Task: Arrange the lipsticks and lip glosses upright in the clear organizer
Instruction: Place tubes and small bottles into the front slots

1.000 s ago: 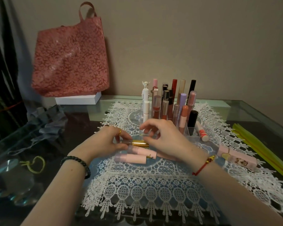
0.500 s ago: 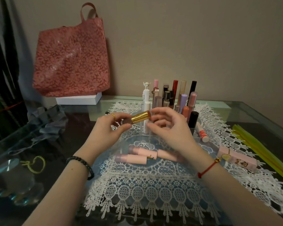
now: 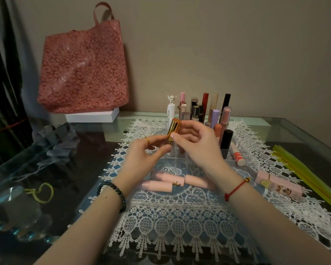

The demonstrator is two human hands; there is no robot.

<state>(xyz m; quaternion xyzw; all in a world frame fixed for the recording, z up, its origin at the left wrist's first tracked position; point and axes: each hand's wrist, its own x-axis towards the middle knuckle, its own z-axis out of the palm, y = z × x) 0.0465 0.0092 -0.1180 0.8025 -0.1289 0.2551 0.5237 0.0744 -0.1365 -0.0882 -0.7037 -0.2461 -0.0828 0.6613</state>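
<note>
A gold lipstick (image 3: 174,128) is held nearly upright above the front of the clear organizer (image 3: 227,158). My left hand (image 3: 144,156) pinches its lower end, and my right hand (image 3: 198,145) pinches its side with the thumb. Several lipsticks and glosses (image 3: 215,115) stand upright in the organizer behind my hands. Three pink lipsticks (image 3: 161,185) lie flat on the lace mat in front of it. A white and red tube (image 3: 238,156) leans at the organizer's right side. A pink boxed lipstick (image 3: 279,185) lies further right.
The white lace mat (image 3: 180,222) covers a glass table. A pink floral bag (image 3: 83,67) on a white box (image 3: 92,116) stands at the back left. Grey fabric (image 3: 54,142) lies left, yellow strips (image 3: 306,169) right, and a round metal lid (image 3: 10,194) near left.
Both hands lifted the gold lipstick from the mat and turned it from lying flat to nearly upright in front of the organizer.
</note>
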